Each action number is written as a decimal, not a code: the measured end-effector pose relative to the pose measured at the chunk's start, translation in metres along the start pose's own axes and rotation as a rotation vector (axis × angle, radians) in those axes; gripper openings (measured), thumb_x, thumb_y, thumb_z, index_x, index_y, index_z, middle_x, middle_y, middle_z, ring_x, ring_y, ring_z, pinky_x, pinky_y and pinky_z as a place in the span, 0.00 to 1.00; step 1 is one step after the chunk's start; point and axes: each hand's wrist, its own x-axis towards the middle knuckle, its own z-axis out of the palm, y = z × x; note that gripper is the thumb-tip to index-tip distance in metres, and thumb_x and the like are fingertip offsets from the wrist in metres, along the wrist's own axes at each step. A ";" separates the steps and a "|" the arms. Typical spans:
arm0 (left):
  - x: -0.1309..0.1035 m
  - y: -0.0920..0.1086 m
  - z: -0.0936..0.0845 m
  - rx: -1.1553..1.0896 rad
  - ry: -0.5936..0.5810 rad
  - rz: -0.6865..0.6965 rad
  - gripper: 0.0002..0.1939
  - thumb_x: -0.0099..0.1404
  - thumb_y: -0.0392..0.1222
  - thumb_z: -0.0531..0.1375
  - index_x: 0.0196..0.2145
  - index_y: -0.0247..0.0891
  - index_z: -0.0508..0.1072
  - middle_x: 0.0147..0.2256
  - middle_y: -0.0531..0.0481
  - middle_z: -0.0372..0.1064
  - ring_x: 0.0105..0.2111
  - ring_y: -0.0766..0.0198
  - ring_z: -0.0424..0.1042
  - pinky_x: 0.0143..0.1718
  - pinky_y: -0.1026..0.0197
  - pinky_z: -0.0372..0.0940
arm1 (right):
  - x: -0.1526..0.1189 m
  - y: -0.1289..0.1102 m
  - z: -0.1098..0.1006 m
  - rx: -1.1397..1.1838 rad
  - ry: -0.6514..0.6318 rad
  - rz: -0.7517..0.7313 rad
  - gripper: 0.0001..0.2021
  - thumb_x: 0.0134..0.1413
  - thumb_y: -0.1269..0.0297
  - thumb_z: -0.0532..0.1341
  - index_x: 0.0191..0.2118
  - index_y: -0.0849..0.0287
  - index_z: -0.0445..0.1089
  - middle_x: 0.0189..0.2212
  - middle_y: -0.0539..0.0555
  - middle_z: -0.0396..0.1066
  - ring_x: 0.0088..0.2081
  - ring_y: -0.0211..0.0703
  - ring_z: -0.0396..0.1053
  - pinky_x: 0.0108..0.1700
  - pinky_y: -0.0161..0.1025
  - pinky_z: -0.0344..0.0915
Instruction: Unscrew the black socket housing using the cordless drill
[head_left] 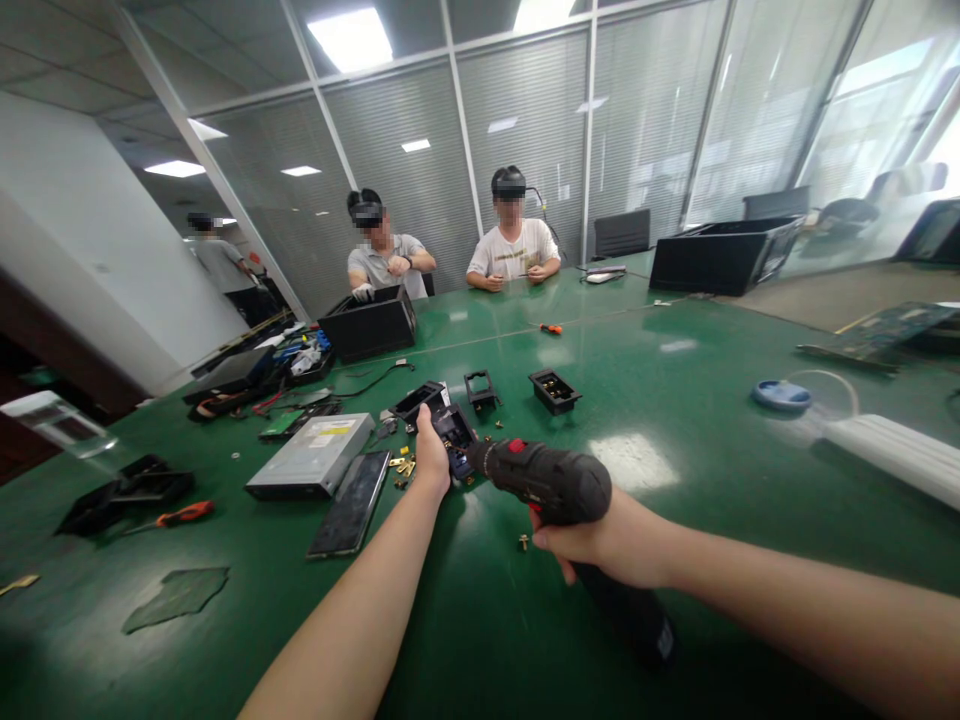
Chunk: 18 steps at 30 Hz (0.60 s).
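My right hand (pixel 592 540) is wrapped round the grip of a black cordless drill (pixel 551 480) with a red button on top. The drill's front end points left, at a small black plastic housing (pixel 456 430). That housing is held in my left hand (pixel 432 450), thumb on top. Whether the bit touches it I cannot tell. Behind it lies another black housing (pixel 420 398), and farther right are a black frame (pixel 480 388) and a black box with brass parts inside (pixel 553 390). Brass pieces (pixel 405 466) are scattered beside my left hand.
Left of my arm lie a silver disc drive (pixel 315 455), a dark phone-like slab (pixel 351 503) and an orange screwdriver (pixel 184 514). Two people sit across the green table (pixel 712 420). Black computer cases (pixel 371 325) stand at the far side; a white strip (pixel 892 465) lies right.
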 end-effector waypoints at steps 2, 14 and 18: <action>-0.002 0.002 0.001 -0.001 -0.008 -0.015 0.32 0.85 0.69 0.55 0.42 0.39 0.83 0.33 0.40 0.85 0.40 0.45 0.92 0.44 0.51 0.86 | 0.002 0.005 0.000 -0.002 0.003 -0.002 0.08 0.50 0.68 0.69 0.34 0.53 0.70 0.20 0.42 0.72 0.23 0.39 0.72 0.31 0.36 0.70; -0.003 0.002 -0.001 0.021 0.025 -0.052 0.35 0.82 0.73 0.56 0.45 0.37 0.84 0.32 0.39 0.85 0.39 0.41 0.92 0.41 0.47 0.87 | 0.001 0.000 0.003 0.001 0.010 0.050 0.10 0.49 0.73 0.69 0.34 0.54 0.70 0.20 0.41 0.72 0.22 0.37 0.72 0.28 0.33 0.68; -0.003 0.003 -0.003 0.036 0.016 -0.051 0.35 0.82 0.73 0.56 0.42 0.38 0.84 0.31 0.39 0.85 0.39 0.42 0.92 0.41 0.48 0.87 | 0.000 0.000 0.004 0.028 0.018 0.041 0.10 0.48 0.74 0.69 0.34 0.54 0.70 0.23 0.40 0.72 0.21 0.35 0.71 0.27 0.32 0.66</action>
